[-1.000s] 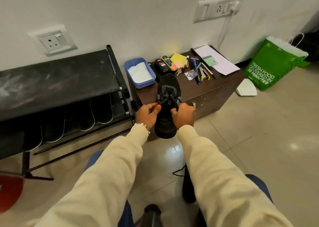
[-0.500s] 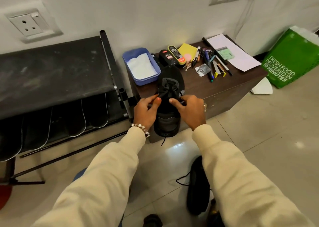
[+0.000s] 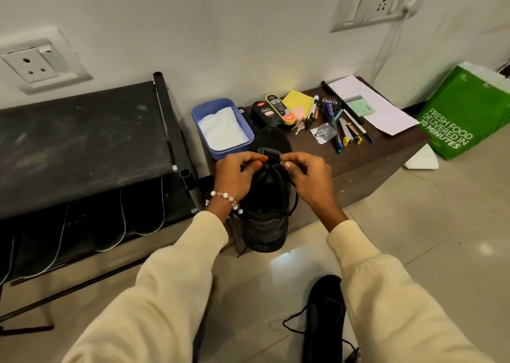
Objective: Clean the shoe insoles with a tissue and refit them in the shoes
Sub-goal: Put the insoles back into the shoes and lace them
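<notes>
We see a black shoe [image 3: 266, 197] standing on the front edge of the brown desk [image 3: 367, 158], toe toward the wall, heel hanging over the edge toward us. Left hand [image 3: 234, 175] and right hand [image 3: 306, 177] both sit at the top of its tongue, fingers curled, each pinching what looks like a lace [image 3: 292, 194] end; the view is too tight to tell the exact grip. Bead bracelet [image 3: 226, 199] on the left wrist, cream sleeves on both arms. Second black shoe [image 3: 325, 315] lies on the tiled floor near our right arm, lace loose beside it. Blue tray [image 3: 248, 130] with white tissue [image 3: 222, 129] sits on the desk just left of the held shoe's toe. Behind the toe: polish bottles, yellow pad, keys, pens, papers. Black shoe rack [image 3: 82, 141] left of the desk, with white-edged insoles [image 3: 110, 224] leaning under its top shelf. Green bag [image 3: 463, 114] on the floor at the right, against the wall.
</notes>
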Tool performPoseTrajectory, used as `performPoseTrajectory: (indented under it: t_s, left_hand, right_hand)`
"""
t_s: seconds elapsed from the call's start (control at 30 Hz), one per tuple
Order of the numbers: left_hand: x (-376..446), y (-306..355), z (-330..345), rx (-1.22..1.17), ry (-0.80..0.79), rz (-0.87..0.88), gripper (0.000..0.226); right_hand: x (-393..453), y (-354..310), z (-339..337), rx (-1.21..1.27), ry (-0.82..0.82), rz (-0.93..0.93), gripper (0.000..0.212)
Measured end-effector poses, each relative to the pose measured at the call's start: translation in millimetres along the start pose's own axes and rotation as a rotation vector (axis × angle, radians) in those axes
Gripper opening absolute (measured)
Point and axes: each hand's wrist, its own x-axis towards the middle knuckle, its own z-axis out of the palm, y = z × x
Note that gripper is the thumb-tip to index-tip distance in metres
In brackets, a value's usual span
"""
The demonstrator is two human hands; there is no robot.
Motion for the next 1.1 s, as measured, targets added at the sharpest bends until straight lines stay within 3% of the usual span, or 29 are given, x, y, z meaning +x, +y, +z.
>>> performPoseTrajectory:
  t_s: [0.1, 0.3, 0.83, 1.0, 1.1]
  left_hand:
    - [7, -1, -1, -0.008, -0.042, -0.016, 0.018]
    - [11, -5, 2, -0.057, 0.069, -0.112, 0.019]
    - [20, 5, 15, 0.182, 0.088, -0.056, 0.014]
    - [22, 2, 10, 0.074, 0.069, -0.123, 0.006]
    - [21, 0, -2, -0.013, -0.009, -0.107, 0.014]
  right_hand:
    - [5, 0, 2, -0.001, 0.008, 0.017, 0.017]
    - [9, 0, 5, -0.001, -0.012, 0.053, 0.018]
    - [14, 1, 11, -0.108, -0.028, 0.084, 0.011]
    - [13, -1, 4, 0.047, 0.018, 0.139, 0.011]
    - [13, 0, -3, 0.095, -0.010, 0.127, 0.014]
